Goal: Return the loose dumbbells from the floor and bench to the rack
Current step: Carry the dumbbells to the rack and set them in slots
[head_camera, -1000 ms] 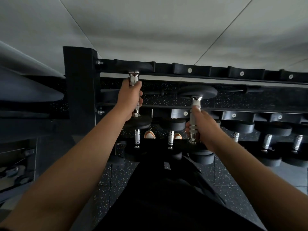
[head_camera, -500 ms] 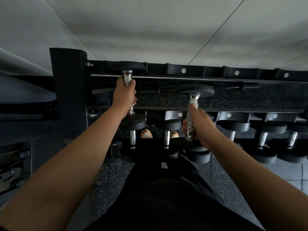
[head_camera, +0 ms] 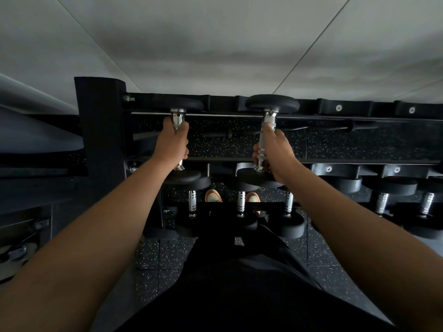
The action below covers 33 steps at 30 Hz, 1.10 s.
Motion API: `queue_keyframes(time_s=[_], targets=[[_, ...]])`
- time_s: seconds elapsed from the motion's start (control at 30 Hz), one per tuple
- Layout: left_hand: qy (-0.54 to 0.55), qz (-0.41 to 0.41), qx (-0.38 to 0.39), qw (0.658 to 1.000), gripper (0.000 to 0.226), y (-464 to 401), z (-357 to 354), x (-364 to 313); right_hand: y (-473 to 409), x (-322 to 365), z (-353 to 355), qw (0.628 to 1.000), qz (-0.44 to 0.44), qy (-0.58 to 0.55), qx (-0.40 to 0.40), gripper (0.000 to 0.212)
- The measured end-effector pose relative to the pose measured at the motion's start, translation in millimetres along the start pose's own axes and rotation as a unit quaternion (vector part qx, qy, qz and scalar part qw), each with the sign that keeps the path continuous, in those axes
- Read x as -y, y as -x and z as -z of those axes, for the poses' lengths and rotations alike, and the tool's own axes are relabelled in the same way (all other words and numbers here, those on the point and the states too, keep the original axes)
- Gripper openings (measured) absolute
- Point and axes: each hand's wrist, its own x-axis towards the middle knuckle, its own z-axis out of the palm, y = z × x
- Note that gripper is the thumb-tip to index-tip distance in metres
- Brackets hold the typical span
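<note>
Both your arms reaching forward, bare forearms nearly straight, converging slightly toward wrists. Your left hand wrapping fist-tight around chrome handle, knuckles up, thumb side toward far end. Your right hand gripping second handle, fingers curling round from right, wrist angling inward.

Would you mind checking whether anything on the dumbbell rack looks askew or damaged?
Nothing stands out. The left hand and right hand each grip a chrome-handled black dumbbell at the black steel rack's top tier; lower-tier dumbbells sit straight.
</note>
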Motion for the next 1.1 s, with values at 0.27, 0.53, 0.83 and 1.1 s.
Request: queue_keyframes(time_s=[0.27, 0.53, 0.83, 1.1], targets=[[0.008, -0.006, -0.017, 1.0, 0.018, 3.6, -7.4, 0.5, -14.8, 0.5, -5.0, 1.0, 0.0, 0.019, -0.006, 0.04], [-0.032, -0.018, -0.016, 0.999, 0.029, 1.2, -5.5, 5.1, -18.7, -14.3, -2.8, 0.998, 0.008, 0.055, -0.004, 0.059], [-0.09, -0.043, -0.017, 0.995, 0.039, 2.4, -5.5, 5.1, -6.5, -12.2, -3.7, 0.991, 0.038, 0.129, -0.005, 0.061], [-0.224, -0.06, -0.053, 0.971, 0.073, 31.0, -14.5, 10.1, 9.9, -29.9, 6.1, 0.964, 0.13, 0.232, -0.021, 0.058]])
